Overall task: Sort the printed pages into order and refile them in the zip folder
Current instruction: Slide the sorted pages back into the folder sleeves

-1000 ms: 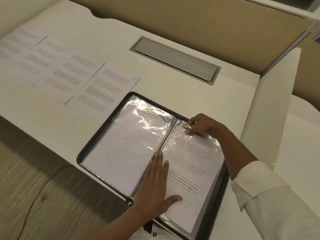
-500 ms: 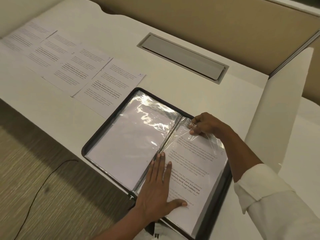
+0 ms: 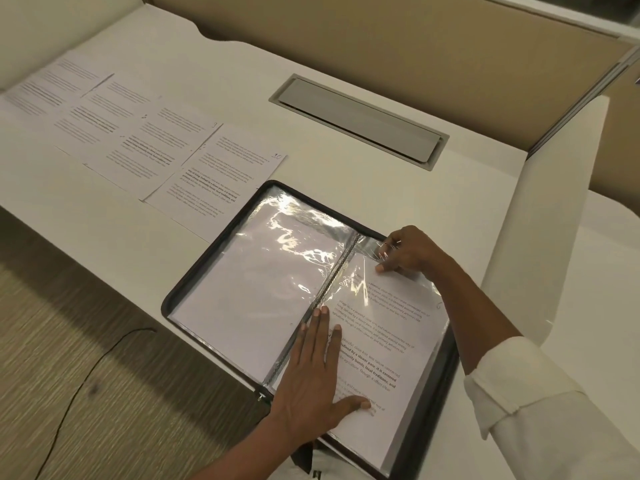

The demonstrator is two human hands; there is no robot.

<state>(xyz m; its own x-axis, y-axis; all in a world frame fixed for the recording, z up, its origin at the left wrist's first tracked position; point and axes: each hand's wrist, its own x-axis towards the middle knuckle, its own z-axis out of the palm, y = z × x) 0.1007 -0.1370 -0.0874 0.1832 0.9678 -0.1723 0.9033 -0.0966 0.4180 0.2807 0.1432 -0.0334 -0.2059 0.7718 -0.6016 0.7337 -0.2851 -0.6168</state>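
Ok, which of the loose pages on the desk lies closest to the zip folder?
The rightmost page, handwritten "10" in its top corner. Its edge runs right beside the zip folder rim; the others lie farther left.

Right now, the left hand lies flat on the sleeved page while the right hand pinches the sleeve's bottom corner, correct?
No: in the head view the right hand pinches the sleeve at its top corner; the left hand lies flat on the sleeved page.

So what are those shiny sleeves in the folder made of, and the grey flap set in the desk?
The sleeves look like thin clear plastic film: glossy, glaring under the light, wrinkled where the right hand pinches one. The grey flap looks like matte metal, perhaps painted plastic: flat, evenly dull, no glare.
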